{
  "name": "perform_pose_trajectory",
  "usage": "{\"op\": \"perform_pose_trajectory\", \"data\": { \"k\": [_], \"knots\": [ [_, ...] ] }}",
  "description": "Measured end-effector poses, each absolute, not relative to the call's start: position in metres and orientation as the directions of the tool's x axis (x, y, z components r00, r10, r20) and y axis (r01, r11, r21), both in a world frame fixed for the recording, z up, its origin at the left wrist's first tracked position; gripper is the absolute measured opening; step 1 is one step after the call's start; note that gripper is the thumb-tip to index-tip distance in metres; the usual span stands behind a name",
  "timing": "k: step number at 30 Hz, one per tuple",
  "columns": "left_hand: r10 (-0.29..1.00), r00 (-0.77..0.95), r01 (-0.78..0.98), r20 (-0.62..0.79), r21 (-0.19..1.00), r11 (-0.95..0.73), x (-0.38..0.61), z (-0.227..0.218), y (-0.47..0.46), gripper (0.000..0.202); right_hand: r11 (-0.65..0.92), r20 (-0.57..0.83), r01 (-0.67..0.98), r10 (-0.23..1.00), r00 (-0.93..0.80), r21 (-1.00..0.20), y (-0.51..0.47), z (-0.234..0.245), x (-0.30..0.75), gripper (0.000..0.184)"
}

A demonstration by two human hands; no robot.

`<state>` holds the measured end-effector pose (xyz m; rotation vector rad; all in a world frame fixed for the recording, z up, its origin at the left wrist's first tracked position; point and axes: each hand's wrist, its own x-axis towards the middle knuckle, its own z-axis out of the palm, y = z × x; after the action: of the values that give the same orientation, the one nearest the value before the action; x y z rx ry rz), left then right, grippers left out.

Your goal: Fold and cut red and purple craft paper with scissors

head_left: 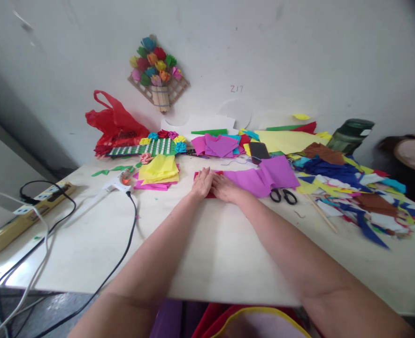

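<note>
My left hand (203, 182) lies flat, fingers stretched forward, on a piece of red crepe paper (211, 194). Beside it my right hand (225, 188) also presses flat, its fingertips meeting the left hand. Most of the red piece is hidden under both hands. From there a purple crepe paper strip (248, 180) runs to the right, its far end raised and creased. Black scissor handles (284, 196) stick out from below the strip, and the blades are covered. A dark phone (259, 151) lies just behind it.
Yellow sheets (158, 170) and a white glue gun (120, 182) lie left, with a power strip (27, 213) and trailing cords. Paper scraps (365, 202), a wooden stick (322, 213) and a green bottle (350, 135) are right. Behind are a red bag (114, 123) and paper flowers (163, 134).
</note>
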<state>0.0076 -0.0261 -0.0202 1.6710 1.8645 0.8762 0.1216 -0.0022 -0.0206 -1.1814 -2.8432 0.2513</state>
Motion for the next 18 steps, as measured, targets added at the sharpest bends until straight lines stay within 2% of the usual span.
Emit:
{"op": "perform_pose_trajectory", "data": {
  "k": [3,6,8,10,13,18],
  "knots": [
    [0.991,-0.128,0.762,0.041,0.643,0.072,0.011,-0.02,-0.029,0.061,0.654,0.01,0.74,0.751,-0.661,-0.157,0.0,-0.02,0.133,0.063],
    [0.994,-0.056,0.851,0.094,0.525,-0.002,0.012,-0.021,-0.032,0.056,0.64,0.042,0.756,0.766,-0.641,-0.138,0.0,-0.021,0.138,0.062],
    [0.991,0.023,0.901,0.131,0.427,-0.078,0.012,-0.021,-0.034,0.051,0.622,0.032,0.772,0.781,-0.624,-0.126,0.002,-0.021,0.141,0.062],
    [0.993,0.017,0.931,0.116,0.36,-0.058,0.014,-0.019,-0.035,0.051,0.599,-0.003,0.792,0.797,-0.604,-0.12,0.004,-0.02,0.146,0.063],
    [0.996,-0.06,0.956,0.062,0.29,0.04,0.02,-0.017,-0.036,0.057,0.559,-0.068,0.823,0.822,-0.566,-0.104,0.009,-0.015,0.157,0.06],
    [0.998,-0.043,0.976,0.043,0.216,0.032,0.027,-0.014,-0.038,0.063,0.54,-0.106,0.836,0.83,-0.548,-0.096,0.012,-0.01,0.169,0.06]
  ]
}}
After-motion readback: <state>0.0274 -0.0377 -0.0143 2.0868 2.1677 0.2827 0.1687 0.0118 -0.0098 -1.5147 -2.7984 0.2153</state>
